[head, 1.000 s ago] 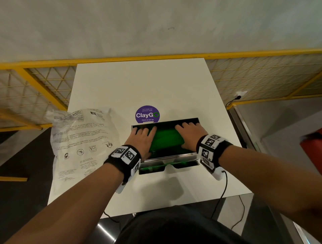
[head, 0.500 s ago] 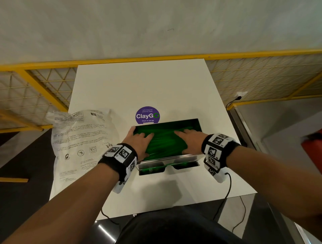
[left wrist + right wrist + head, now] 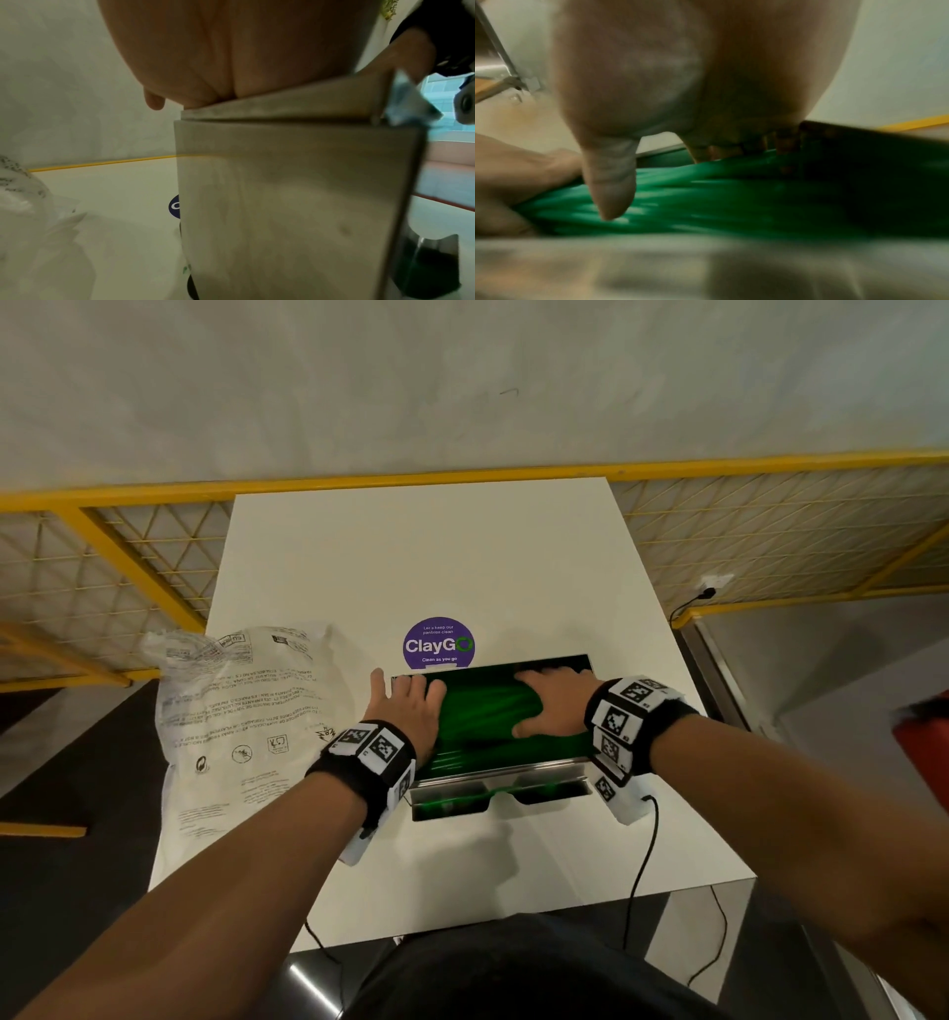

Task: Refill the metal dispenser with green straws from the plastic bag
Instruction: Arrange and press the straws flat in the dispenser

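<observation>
The metal dispenser point(image 3: 500, 770) stands open near the white table's front, filled with green straws point(image 3: 482, 716). My left hand point(image 3: 411, 706) lies flat on the left end of the straws, fingers straight, thumb out past the box's left wall. My right hand point(image 3: 552, 706) presses flat on the right part of the pile, fingers spread. In the right wrist view the green straws point(image 3: 706, 194) lie under my palm and thumb. The left wrist view shows the dispenser's steel side wall point(image 3: 295, 203) up close. The clear printed plastic bag point(image 3: 241, 726) lies flat to the left.
A purple round ClayGo sticker point(image 3: 439, 643) sits on the white table point(image 3: 421, 557) just behind the dispenser. A yellow mesh railing point(image 3: 128, 557) runs behind and beside the table. Black cables hang off the table's front edge.
Both hands slid outward and back over the straws: the left went to the box's left end, the right towards the back right. The pile looks flatter and more spread.
</observation>
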